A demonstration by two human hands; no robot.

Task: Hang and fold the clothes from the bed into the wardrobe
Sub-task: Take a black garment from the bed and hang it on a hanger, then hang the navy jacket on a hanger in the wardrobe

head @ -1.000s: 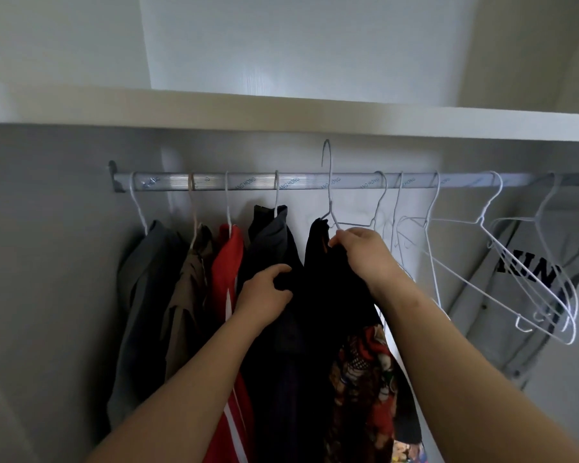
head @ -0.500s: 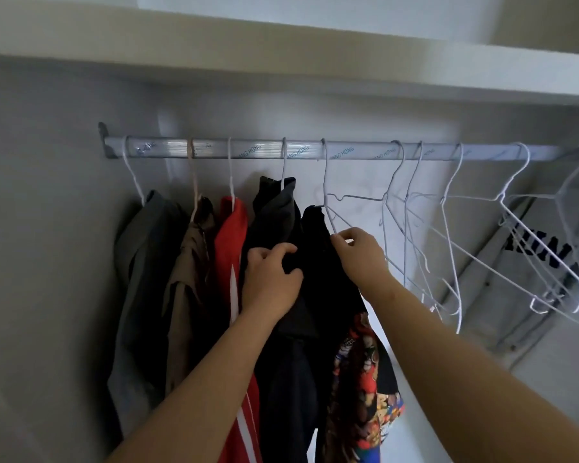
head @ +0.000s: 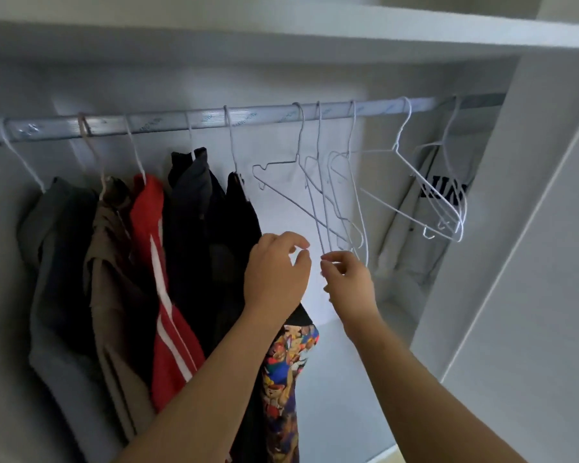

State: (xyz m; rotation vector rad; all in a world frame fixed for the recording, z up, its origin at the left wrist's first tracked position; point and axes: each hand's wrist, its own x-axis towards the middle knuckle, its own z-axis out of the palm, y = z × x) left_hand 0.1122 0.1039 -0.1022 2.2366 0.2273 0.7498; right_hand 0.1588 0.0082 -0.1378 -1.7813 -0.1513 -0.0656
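Note:
A metal rail [head: 258, 115] runs across the wardrobe. On its left half hang a grey garment [head: 57, 262], a brown one [head: 114, 262], a red one with white stripes [head: 154, 269], a dark jacket [head: 194, 208] and a black garment with a colourful print [head: 288, 379]. Several empty white wire hangers [head: 315, 195] dangle to the right of them. My left hand [head: 274, 275] hovers in front of the black garment, fingers loosely curled and holding nothing. My right hand [head: 348, 282] is at the lower ends of the empty hangers, thumb and fingers apart.
A white shelf [head: 281, 31] spans the space above the rail. A white garment with black letters [head: 445, 195] hangs at the far right behind two more hangers. The wardrobe's side panel [head: 532, 245] closes off the right.
Both hands have let go of the black garment and its hanger, which now hangs on the rail. They dropped lower and moved right, towards the empty hangers. The view shifted right.

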